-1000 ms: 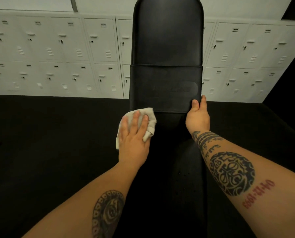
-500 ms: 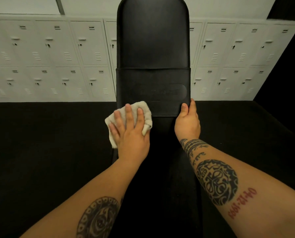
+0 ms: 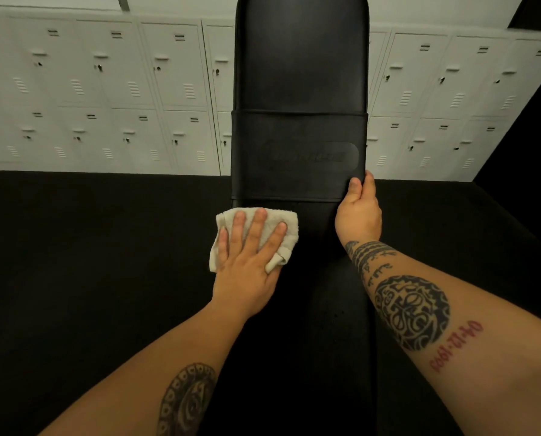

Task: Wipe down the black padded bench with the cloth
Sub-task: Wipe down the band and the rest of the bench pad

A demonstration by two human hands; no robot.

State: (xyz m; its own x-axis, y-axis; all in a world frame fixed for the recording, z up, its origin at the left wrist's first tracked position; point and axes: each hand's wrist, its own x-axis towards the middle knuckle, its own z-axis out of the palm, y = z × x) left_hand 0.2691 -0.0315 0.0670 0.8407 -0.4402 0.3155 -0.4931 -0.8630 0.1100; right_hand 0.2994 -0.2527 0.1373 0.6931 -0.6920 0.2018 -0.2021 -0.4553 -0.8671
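White lockers line the wall behind a dark floor. A long black padded bench runs up the middle. The right hand grips the bench's right edge. The left hand lies flat, fingers spread, pressing a small pale cloth on the bench's left side.

- Dim, even light; the black floor swallows detail.
- Soft sheen on the black padded table.
- White metal lockers bow at the edges.
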